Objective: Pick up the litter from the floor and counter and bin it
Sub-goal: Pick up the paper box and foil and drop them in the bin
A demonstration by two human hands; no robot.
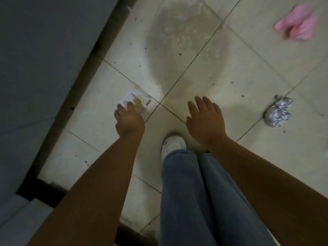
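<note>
Down on the tiled floor (239,68), seen from the head camera, the person is bending forward with both arms reaching out. At about nine o'clock of centre, the left hand (128,119) is curling its fingers (130,106) over the near edge of a flat printed wrapper (135,96); whether it is already pinching the wrapper or only touching it I cannot tell, and the wrapper is apparently lying on the tile. At about four o'clock of centre, the right hand (205,119) is hanging open and holding nothing. A crumpled foil ball (277,111) is lying at three o'clock, well apart from that hand, and a pink plastic bag (298,26) is lying at two o'clock. Judging by three pieces on the floor and no bin or counter in view, the task is looking barely begun.
</note>
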